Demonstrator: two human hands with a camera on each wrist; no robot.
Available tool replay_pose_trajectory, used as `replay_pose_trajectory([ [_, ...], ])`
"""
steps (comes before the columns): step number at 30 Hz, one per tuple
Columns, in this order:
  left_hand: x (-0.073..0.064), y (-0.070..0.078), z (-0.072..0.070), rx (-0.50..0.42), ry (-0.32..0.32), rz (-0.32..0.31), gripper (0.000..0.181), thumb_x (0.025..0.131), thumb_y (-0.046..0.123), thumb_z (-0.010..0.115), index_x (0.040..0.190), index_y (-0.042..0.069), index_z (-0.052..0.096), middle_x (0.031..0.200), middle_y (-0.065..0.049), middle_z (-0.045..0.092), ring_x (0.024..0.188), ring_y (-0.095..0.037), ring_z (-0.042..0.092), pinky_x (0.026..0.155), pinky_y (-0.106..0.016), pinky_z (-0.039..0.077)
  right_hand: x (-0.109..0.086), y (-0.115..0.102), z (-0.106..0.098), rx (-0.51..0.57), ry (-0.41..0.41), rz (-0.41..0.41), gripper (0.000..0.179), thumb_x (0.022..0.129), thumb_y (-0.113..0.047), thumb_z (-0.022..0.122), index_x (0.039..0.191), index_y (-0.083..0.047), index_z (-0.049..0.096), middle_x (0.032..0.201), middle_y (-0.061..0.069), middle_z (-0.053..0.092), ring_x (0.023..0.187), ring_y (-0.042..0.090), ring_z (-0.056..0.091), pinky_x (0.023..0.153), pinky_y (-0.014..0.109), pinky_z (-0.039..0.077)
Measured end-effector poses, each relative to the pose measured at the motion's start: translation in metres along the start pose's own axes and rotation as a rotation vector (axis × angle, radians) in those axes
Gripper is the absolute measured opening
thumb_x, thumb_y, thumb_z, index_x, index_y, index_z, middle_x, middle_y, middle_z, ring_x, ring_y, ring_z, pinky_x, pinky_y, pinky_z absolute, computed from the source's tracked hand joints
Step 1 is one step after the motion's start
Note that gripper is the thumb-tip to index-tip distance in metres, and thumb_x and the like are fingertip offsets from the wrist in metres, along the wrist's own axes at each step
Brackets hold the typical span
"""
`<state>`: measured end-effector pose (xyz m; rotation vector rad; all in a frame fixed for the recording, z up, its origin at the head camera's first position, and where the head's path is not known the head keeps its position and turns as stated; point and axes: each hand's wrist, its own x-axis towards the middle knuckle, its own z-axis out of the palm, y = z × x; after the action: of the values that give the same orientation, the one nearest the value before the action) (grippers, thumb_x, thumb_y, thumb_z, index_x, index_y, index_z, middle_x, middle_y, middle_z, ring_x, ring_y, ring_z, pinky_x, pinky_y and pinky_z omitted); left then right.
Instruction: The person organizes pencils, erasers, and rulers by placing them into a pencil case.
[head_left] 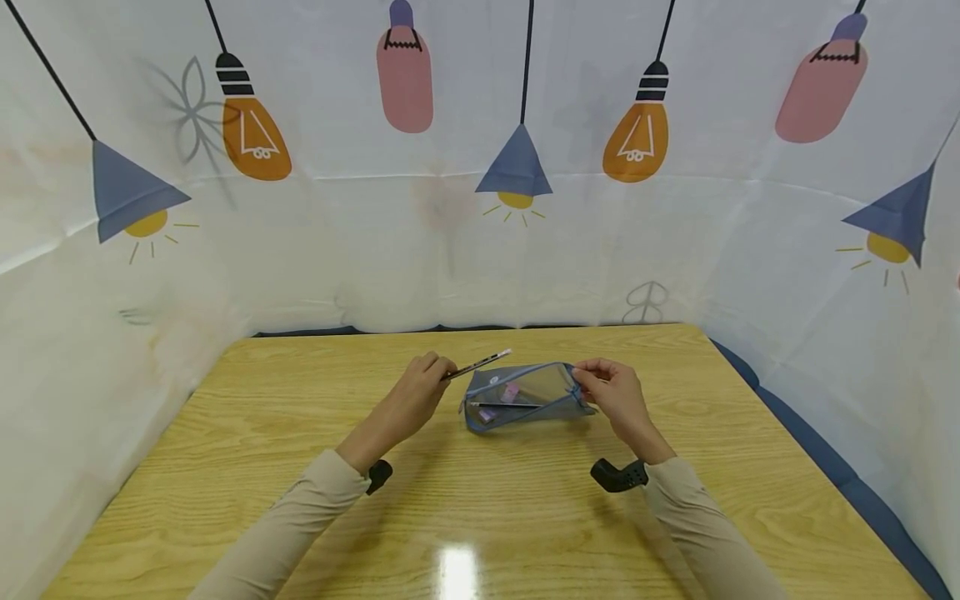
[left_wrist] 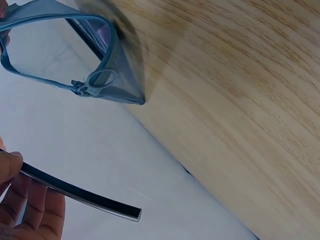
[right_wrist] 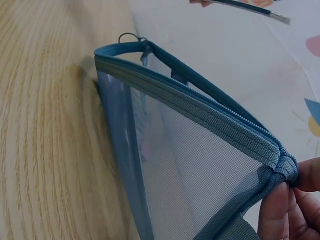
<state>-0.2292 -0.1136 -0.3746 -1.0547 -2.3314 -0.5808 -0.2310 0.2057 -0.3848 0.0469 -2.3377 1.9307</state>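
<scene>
In the head view my left hand [head_left: 417, 398] pinches a dark pencil [head_left: 477, 364], its pale eraser end pointing up and right. The pencil is above the left end of a blue-grey mesh pencil case [head_left: 555, 410], apart from it. The case lies on the table with its zip undone and its mouth gaping. My right hand [head_left: 617, 398] pinches the right end corner of the case between thumb and fingers [right_wrist: 274, 212]. Through the mouth show another dark pencil [head_left: 506, 405], a small pink item [head_left: 511, 392] and a purplish item [head_left: 487, 414].
The wooden table [head_left: 300, 500] reaches back to a white cloth [head_left: 360, 250] printed with lamps and bulbs. Dark bands with camera mounts sit on both wrists [head_left: 618, 475]. Dark blue fabric [head_left: 840, 475] shows past the table's right edge.
</scene>
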Motion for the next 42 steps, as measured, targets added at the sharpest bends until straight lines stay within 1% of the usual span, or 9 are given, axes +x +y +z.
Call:
replay_pose_trajectory([
  [5,0.002,0.001,0.001,-0.028,0.031,0.003,0.019,0.086,-0.01,0.066,0.101,-0.002,0.06,0.09,-0.009,0.055,0.079,-0.023,0.052,0.068,-0.035,0.046,0.002,-0.001,0.003,-0.044,0.009,-0.015,0.024,0.094,-0.013,0.065,0.106,0.008,0.065,0.092,0.012,0.066,0.069,0.013,0.062,0.066,0.027,0.055],
  [11,0.004,0.004,-0.002,-0.072,0.057,0.003,0.015,0.089,-0.009,0.064,0.101,-0.002,0.06,0.092,-0.01,0.056,0.08,-0.023,0.053,0.067,-0.033,0.047,0.002,-0.003,0.006,-0.068,0.003,-0.035,0.023,0.094,-0.012,0.065,0.105,0.008,0.065,0.093,0.016,0.065,0.068,0.014,0.062,0.064,0.026,0.055],
  [19,0.006,0.004,-0.001,-0.094,0.1,-0.009,0.015,0.088,-0.008,0.065,0.101,-0.002,0.06,0.09,-0.01,0.056,0.078,-0.021,0.056,0.064,-0.029,0.05,0.005,-0.002,0.007,-0.081,0.004,-0.029,0.022,0.093,-0.011,0.065,0.105,0.007,0.066,0.091,0.014,0.066,0.067,0.013,0.061,0.063,0.027,0.055],
  [22,0.007,0.004,-0.001,-0.112,0.124,-0.003,0.016,0.088,-0.008,0.065,0.101,-0.002,0.06,0.091,-0.01,0.057,0.078,-0.019,0.057,0.063,-0.027,0.051,0.005,-0.002,0.007,-0.082,0.006,-0.028,0.022,0.092,-0.011,0.066,0.104,0.007,0.066,0.089,0.014,0.065,0.066,0.014,0.062,0.063,0.027,0.055],
  [24,0.008,0.004,0.0,-0.13,0.145,0.012,0.016,0.087,-0.008,0.066,0.101,-0.002,0.06,0.092,-0.01,0.058,0.078,-0.018,0.057,0.063,-0.027,0.051,0.006,-0.003,0.008,-0.081,0.005,-0.029,0.021,0.092,-0.011,0.066,0.103,0.007,0.067,0.088,0.014,0.065,0.065,0.014,0.062,0.063,0.027,0.055],
  [30,0.01,0.008,0.0,-0.193,0.187,0.105,0.021,0.083,-0.01,0.07,0.099,-0.001,0.061,0.091,-0.008,0.059,0.077,-0.017,0.057,0.064,-0.032,0.052,0.007,-0.002,0.01,-0.081,0.01,-0.032,0.02,0.091,-0.011,0.067,0.101,0.007,0.067,0.084,0.013,0.065,0.064,0.015,0.063,0.061,0.027,0.055],
  [32,0.01,0.008,0.0,-0.202,0.19,0.125,0.023,0.081,-0.011,0.071,0.099,-0.001,0.061,0.091,-0.008,0.059,0.077,-0.017,0.058,0.065,-0.031,0.052,0.007,-0.002,0.011,-0.084,0.01,-0.03,0.02,0.091,-0.01,0.067,0.101,0.006,0.067,0.084,0.013,0.065,0.064,0.015,0.063,0.062,0.027,0.055],
  [39,0.01,0.011,-0.001,-0.223,0.18,0.148,0.025,0.079,-0.011,0.073,0.099,-0.001,0.062,0.091,-0.008,0.061,0.079,-0.017,0.061,0.068,-0.026,0.053,0.007,-0.003,0.012,-0.092,0.01,-0.023,0.019,0.091,-0.011,0.067,0.101,0.006,0.067,0.088,0.015,0.065,0.066,0.015,0.063,0.063,0.028,0.056],
  [42,0.01,0.013,-0.001,-0.233,0.169,0.169,0.024,0.079,-0.009,0.073,0.099,-0.001,0.063,0.092,-0.008,0.062,0.08,-0.016,0.061,0.069,-0.026,0.053,0.007,-0.003,0.012,-0.095,0.007,-0.026,0.02,0.092,-0.011,0.067,0.102,0.006,0.067,0.089,0.015,0.066,0.066,0.015,0.063,0.063,0.028,0.056],
])
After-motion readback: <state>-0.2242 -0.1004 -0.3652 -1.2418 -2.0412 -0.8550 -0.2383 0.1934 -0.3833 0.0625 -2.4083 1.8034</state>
